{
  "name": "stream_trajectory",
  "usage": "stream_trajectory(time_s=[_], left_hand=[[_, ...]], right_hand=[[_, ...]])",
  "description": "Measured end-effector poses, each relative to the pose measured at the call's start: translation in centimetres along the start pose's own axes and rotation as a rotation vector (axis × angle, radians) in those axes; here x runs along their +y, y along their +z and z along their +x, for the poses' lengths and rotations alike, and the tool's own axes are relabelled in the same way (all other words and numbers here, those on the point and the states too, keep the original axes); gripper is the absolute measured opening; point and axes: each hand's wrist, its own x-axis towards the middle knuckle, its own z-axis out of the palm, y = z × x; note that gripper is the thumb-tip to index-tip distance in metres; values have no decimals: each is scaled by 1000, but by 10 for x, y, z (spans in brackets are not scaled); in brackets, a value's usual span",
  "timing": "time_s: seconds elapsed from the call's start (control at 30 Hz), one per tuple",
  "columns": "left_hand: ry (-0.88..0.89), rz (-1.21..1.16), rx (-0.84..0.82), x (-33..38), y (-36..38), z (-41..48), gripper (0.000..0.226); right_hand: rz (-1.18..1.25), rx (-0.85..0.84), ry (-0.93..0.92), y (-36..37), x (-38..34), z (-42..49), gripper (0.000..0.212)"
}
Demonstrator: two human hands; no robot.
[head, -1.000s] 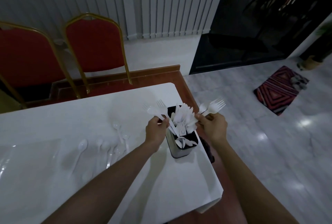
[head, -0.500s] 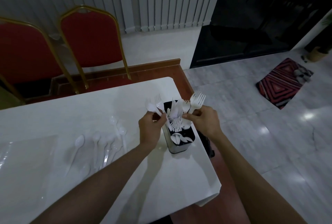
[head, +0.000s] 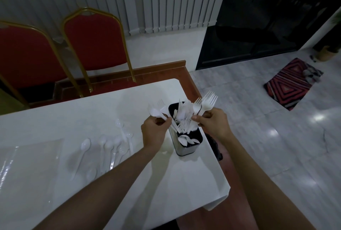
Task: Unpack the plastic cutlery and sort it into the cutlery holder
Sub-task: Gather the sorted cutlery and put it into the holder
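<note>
Cutlery holder (head: pixel 186 137) stands near the counter's (head: pixel 92 111) right end, already crowded with white forks in its middle part and spoons lying low in its near compartment. Since a second ago the right hand (head: pixel 212 121) has drawn in from 2 o'clock of the holder to sit just over its rim, closed around two forks (head: pixel 205 103) with tines up. The left hand (head: pixel 154 130), at 9 o'clock of the holder, stays pinched on a fork and a spoon (head: pixel 156 112). Both handfuls look ready to drop in, so sorting seems well along.

More spoons (head: pixel 108 148) lie loose at 9 o'clock, well apart from the holder, with clear plastic wrapping (head: pixel 27 163) farther left. Beyond the counter at 11 o'clock stand two red chairs (head: pixel 94 39) against vertical blinds; a striped mat (head: pixel 291 83) lies on the tiled floor at 2 o'clock.
</note>
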Motion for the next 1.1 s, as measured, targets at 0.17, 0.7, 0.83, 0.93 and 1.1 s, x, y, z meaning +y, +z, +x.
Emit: stream_trajectory(time_s=[0.17, 0.7, 0.83, 0.93, 1.1], left_hand=[[12, 8, -10, -2, 2, -3, 18], [277, 171, -160, -10, 9, -5, 26], [278, 138, -166, -11, 7, -9, 27], [289, 155, -180, -11, 8, -11, 24], [272, 281, -240, -15, 17, -11, 19]], right_hand=[[-144, 65, -92, 10, 10, -2, 26], [-144, -33, -259, 5, 16, 1, 12], [-131, 28, -300, 1, 15, 5, 12], [-145, 35, -295, 2, 22, 7, 14], [-139, -46, -269, 3, 17, 11, 16]])
